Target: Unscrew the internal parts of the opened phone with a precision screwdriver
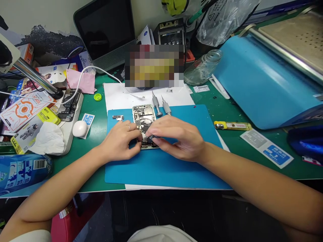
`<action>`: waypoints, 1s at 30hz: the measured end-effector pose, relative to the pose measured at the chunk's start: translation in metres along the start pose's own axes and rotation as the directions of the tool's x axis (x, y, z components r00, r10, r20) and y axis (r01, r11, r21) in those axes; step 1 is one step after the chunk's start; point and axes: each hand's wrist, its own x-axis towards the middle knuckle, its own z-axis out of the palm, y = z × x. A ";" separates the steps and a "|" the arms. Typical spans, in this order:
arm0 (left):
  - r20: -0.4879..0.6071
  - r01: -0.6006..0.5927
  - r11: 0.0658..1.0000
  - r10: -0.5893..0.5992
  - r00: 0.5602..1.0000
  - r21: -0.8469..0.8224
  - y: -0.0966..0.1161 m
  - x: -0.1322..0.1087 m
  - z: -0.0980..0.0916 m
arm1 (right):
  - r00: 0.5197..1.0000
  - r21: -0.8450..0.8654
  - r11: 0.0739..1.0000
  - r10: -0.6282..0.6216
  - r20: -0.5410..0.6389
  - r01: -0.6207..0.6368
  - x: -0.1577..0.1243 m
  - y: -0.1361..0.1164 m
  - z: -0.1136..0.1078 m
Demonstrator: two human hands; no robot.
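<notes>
An opened smartphone (144, 112) lies on the blue mat (161, 169), its inner parts bare. The curled fingers of my left hand (122, 140) press against its left edge. Over the lower right part of the phone, my right hand (180, 137) pinches a small dark tool (152, 136); most of it is hidden by the fingers, so its kind is unclear. Just past the phone lie two grey precision screwdrivers (156, 104), tips pointing away. A small metal phone part (117, 117) rests on the mat to the left.
A white cable (101, 70) crosses the back left. Another opened phone (69, 107) lies at left, near a white earbud case (79, 128). To the right are a yellow cutter (232, 125), a glass jar (202, 69) and a large blue sheet (264, 77). A dark screen (106, 30) stands behind.
</notes>
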 end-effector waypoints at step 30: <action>0.008 0.004 1.000 -0.004 1.000 0.002 0.000 0.000 0.000 | 0.998 0.044 0.998 0.037 0.053 -0.039 -0.001 -0.002 0.000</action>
